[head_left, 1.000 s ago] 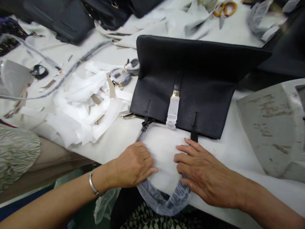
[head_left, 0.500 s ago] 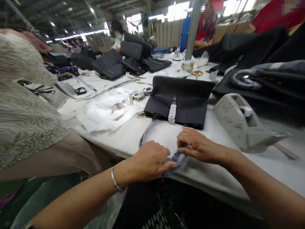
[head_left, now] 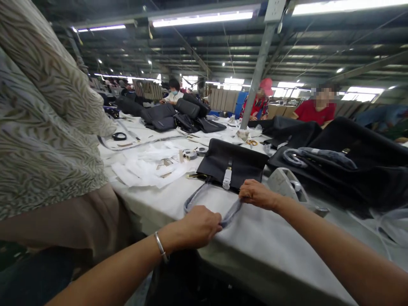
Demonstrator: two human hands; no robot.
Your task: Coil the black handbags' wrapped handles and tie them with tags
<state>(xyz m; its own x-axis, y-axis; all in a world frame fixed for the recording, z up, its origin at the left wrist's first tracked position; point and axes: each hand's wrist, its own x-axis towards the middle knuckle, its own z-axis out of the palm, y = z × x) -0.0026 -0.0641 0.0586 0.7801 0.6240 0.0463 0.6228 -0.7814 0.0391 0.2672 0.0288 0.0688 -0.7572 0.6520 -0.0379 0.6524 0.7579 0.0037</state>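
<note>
A black handbag (head_left: 234, 163) lies on the white-covered table (head_left: 172, 202), with a white wrap around the clasp strap at its middle. Its handle (head_left: 190, 202), covered in clear plastic film, loops out toward me over the table's near edge. My left hand (head_left: 200, 225), below a silver bangle, is closed around the near bend of this handle. At the handle's right end, close to the bag's lower edge, my right hand (head_left: 255, 193) pinches the wrapped handle. The fingertips of both hands are partly hidden.
A tape dispenser (head_left: 283, 183) stands right of the bag. White paper scraps (head_left: 149, 165) and tape rolls (head_left: 194, 153) lie to the left. More black bags (head_left: 344, 165) are heaped at right and at the back. A person in a patterned top (head_left: 47, 127) stands close at left.
The head view has tilted up. My right hand has moved along the handle toward the bag, and my left hand has closed on the handle's near bend.
</note>
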